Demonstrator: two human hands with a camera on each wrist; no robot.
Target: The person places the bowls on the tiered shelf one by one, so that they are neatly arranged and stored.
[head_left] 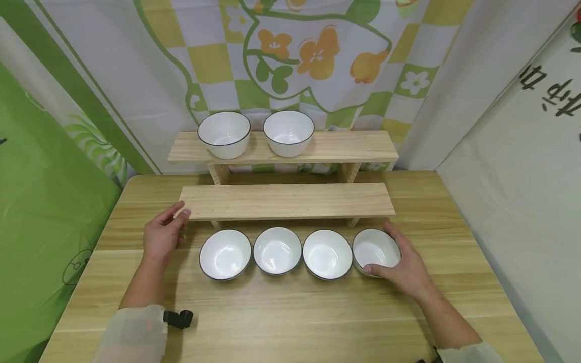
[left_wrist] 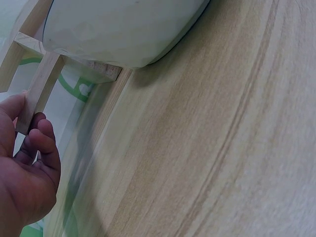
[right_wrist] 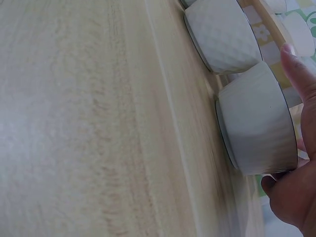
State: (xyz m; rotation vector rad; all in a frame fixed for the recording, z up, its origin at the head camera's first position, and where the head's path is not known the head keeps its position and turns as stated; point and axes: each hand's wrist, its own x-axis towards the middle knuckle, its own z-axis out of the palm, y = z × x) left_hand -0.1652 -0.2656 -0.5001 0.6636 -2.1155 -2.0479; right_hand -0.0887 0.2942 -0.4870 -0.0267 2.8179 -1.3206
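Note:
My left hand (head_left: 162,233) pinches the left end of the lower board of a two-step wooden shelf (head_left: 290,201). In the left wrist view, the thumb is above that board's end (left_wrist: 39,94) and curled fingers lie below it. My right hand (head_left: 406,267) grips the rightmost white bowl (head_left: 375,248), thumb at the near rim and fingers round the far right side. Beside it, in a row before the shelf, are three more dark-rimmed white bowls: one (head_left: 327,254) next to the held bowl, one (head_left: 277,251) in the middle and one (head_left: 225,255) at the left.
Two similar bowls, a left one (head_left: 224,135) and a right one (head_left: 288,133), stand on the upper board (head_left: 354,146). The shelf rests on a wooden table (head_left: 290,317). A patterned curtain (head_left: 317,60) hangs close behind.

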